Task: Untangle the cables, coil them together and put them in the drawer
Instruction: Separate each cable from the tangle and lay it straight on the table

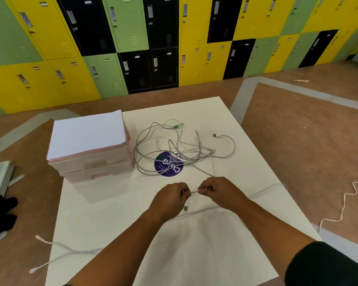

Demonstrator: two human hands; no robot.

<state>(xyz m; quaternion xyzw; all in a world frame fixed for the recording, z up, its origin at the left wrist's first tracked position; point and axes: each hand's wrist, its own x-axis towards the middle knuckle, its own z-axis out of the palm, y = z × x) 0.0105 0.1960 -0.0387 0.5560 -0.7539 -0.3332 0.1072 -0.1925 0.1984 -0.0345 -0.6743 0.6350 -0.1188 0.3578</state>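
A tangle of grey and white cables (174, 149) lies on the white table (225, 254) beyond my hands. My left hand (170, 198) and my right hand (216, 190) are close together above the table's middle, each pinching the same white cable (194, 190). Its USB plug (186, 207) hangs just below my left hand. The cable trails off to the right toward the table edge. A pink and white drawer unit (91, 153) stands at the back left of the table, with its drawers closed.
Another white cable (58, 250) hangs over the table's front left edge. A round purple sticker (168, 165) lies under the tangle. A pale cord (345, 201) snakes on the brown floor at right. Coloured lockers line the far wall. Dark things lie on the floor at left.
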